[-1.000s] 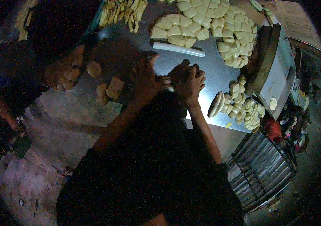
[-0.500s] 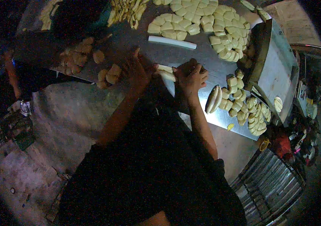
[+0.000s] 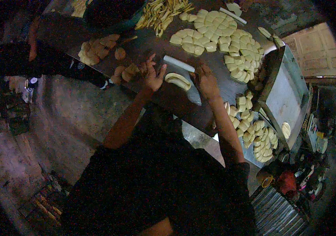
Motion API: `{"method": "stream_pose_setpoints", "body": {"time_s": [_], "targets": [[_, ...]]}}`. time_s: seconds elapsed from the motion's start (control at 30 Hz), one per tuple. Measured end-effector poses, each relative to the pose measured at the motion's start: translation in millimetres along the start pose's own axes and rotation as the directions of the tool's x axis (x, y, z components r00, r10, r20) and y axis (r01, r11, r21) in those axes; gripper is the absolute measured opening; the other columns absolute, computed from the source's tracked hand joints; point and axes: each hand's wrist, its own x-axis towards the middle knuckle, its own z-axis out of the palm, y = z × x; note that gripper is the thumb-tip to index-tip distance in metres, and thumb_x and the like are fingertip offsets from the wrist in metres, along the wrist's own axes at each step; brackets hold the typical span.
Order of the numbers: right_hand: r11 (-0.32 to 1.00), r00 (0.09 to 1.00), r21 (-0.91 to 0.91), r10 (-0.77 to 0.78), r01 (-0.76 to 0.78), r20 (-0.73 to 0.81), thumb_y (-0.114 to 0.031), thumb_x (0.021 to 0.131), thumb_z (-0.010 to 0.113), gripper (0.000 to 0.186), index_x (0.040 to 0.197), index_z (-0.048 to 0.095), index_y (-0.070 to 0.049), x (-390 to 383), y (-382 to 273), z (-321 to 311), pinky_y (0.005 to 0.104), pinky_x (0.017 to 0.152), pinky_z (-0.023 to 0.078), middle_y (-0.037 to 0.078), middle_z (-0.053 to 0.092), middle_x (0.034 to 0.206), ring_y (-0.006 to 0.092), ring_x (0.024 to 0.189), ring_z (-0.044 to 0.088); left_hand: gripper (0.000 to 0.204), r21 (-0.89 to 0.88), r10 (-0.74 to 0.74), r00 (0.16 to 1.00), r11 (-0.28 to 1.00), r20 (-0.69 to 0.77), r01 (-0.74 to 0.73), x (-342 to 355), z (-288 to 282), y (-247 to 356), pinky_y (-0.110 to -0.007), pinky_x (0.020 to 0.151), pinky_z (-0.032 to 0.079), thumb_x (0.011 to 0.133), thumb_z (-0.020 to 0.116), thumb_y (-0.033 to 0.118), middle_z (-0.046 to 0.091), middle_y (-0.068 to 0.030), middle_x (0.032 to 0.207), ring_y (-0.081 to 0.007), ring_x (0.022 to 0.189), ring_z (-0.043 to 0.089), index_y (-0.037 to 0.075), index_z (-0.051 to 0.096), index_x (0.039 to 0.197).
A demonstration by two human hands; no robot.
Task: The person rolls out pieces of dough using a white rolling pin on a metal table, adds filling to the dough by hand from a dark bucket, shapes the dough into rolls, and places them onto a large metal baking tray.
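A folded, oval piece of pale dough (image 3: 178, 81) lies on the metal tabletop between my two hands. To its left is my left hand (image 3: 154, 78), fingers spread and nothing in them. My right hand (image 3: 207, 83) hovers to the right of the dough, its fingers stretched forward near the right end of a white rolling pin (image 3: 179, 63); its palm is in shadow. That pin rests just beyond the dough. Beside my right forearm sit several cut dough pieces (image 3: 250, 131).
Joined dough pieces (image 3: 215, 27) cover the far table, with yellowish strips (image 3: 162, 15) to their left. Darker round dough pieces (image 3: 99, 49) lie at the left. A metal tray (image 3: 288, 92) holding one shaped dough piece stands at the right. Another person's arm (image 3: 33, 41) shows far left.
Both hands have let go of the dough, which now lies on the table. My hands have moved apart. The whole view has shifted, bringing the pin lower in the picture.
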Motion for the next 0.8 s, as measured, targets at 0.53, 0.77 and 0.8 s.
{"method": "stream_pose_setpoints", "body": {"time_s": [0.53,0.77,0.8], "targets": [[0.862,0.951,-0.437,0.142,-0.255,-0.275,-0.057,0.103,0.037,0.08,0.162,0.017,-0.006,91.2,6.4,37.1,0.075,0.114,0.004,0.03,0.014,0.165,0.05,0.152,0.013,0.043,0.373,0.196,0.897,0.858,0.396,-0.353,79.8,3.2,24.8,-0.054,0.098,0.045,0.093,0.064,0.038,0.059,-0.0164,0.123,-0.0359,0.119,0.054,0.005,0.061,0.121],[0.913,0.961,-0.329,0.18,-0.242,-0.208,-0.062,0.1,0.041,0.081,0.162,0.023,-0.013,90.7,-3.6,14.8,0.069,0.119,0.004,0.027,0.009,0.167,0.0496,0.153,0.009,0.043,0.116,0.646,0.626,0.65,0.437,-0.751,91.0,11.9,-18.6,-0.05,0.097,0.047,0.093,0.064,0.041,0.063,-0.0146,0.118,-0.0316,0.114,0.058,0.004,0.065,0.115],[0.944,0.981,-0.285,0.131,-0.167,-0.141,-0.058,0.098,0.05,0.075,0.156,0.038,-0.012,74.1,-12.1,0.2,0.0613,0.122,0.015,0.024,0.027,0.163,0.045,0.151,0.024,0.043,0.121,0.675,0.613,0.626,0.41,-0.77,92.8,14.2,-18.6,-0.05,0.097,0.047,0.094,0.063,0.041,0.064,-0.0147,0.118,-0.0309,0.114,0.059,0.004,0.065,0.116]]}}
